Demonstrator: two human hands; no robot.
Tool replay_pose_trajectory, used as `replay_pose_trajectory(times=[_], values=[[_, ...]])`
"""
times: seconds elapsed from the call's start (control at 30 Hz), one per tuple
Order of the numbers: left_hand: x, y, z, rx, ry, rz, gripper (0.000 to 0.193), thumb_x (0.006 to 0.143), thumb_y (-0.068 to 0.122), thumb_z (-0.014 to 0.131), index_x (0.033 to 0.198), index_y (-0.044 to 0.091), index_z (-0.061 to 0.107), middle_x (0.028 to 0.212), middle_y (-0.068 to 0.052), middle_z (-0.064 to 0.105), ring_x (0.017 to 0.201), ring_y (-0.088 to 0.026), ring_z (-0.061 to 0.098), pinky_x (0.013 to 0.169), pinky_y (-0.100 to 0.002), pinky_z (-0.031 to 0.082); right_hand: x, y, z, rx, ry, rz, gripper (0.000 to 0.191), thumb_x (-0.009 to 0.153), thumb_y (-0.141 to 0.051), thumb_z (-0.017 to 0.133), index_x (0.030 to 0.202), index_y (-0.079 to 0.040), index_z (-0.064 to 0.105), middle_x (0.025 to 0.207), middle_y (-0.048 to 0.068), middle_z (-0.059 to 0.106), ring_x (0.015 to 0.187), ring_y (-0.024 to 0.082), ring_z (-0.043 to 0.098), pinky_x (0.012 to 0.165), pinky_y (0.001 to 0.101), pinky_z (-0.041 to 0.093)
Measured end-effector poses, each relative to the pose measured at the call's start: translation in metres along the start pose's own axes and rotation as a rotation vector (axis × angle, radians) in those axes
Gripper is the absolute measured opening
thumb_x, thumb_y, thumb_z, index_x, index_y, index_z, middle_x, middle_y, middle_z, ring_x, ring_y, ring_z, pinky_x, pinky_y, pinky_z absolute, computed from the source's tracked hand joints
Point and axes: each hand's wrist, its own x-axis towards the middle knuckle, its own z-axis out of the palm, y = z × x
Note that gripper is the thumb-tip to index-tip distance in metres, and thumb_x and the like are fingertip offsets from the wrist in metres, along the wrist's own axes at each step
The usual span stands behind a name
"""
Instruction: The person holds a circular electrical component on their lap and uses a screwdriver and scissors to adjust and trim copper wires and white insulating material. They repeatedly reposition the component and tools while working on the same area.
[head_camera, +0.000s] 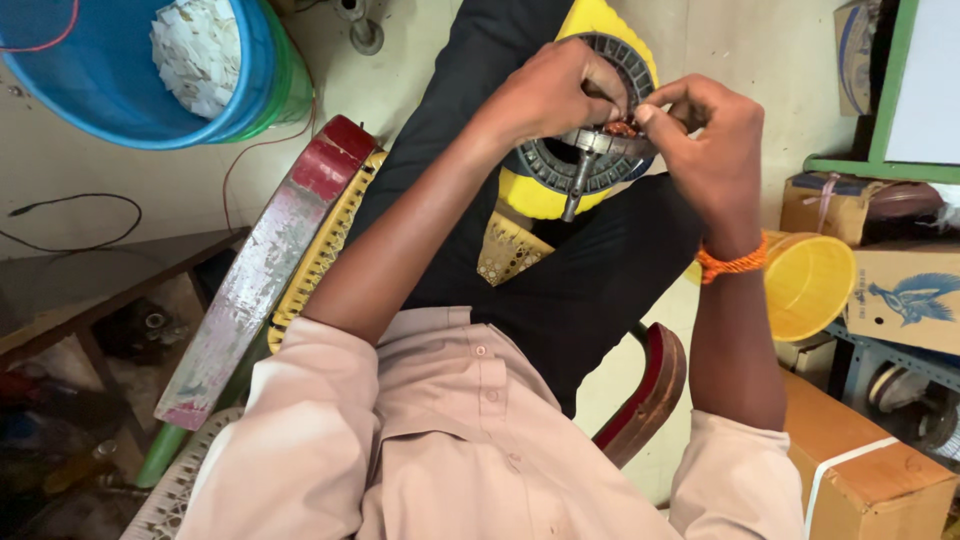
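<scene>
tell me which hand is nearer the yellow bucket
Right. The right hand works on the motor part, with the yellow bucket just below its wrist; the left hand is farther, across the part.

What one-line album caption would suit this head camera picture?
Seated in a chair, a person's left hand and right hand work on a round slotted metal motor core held over the lap.

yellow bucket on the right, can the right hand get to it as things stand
Probably yes: the yellow bucket sits open just beside the right forearm, nothing between them. But the right hand first has to let go of the round metal part.
</scene>
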Motion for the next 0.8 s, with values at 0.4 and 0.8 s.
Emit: replay_pose_trajectory(times=[0.4, 0.8], values=[[-0.006, -0.016, -0.011, -0.017, -0.042, 0.131, 0.017, 0.083, 0.009, 0.084, 0.100, 0.010, 0.082, 0.093, -0.006, 0.079, 0.088, -0.019, 0.075, 0.082, -0.033, 0.057, -0.028, -0.029, 0.007, 0.122, -0.036, 0.098, 0.008, 0.095, 0.002, 0.078, 0.098, 0.001, 0.071, 0.078, -0.005, 0.056, 0.071, 0.001, 0.044, 0.064, 0.0207, 0.034], [-0.005, -0.020, -0.016, -0.065, -0.096, 0.224, 0.018, 0.085, 0.009, 0.081, 0.103, 0.006, 0.079, 0.095, -0.005, 0.078, 0.090, -0.020, 0.074, 0.085, -0.033, 0.057, -0.050, -0.021, 0.031, -0.006, 0.146, -0.035, 0.013, 0.093, 0.005, 0.078, 0.104, -0.002, 0.075, 0.090, 0.003, 0.068, 0.074, 0.006, 0.052, 0.067, 0.0227, 0.040]])
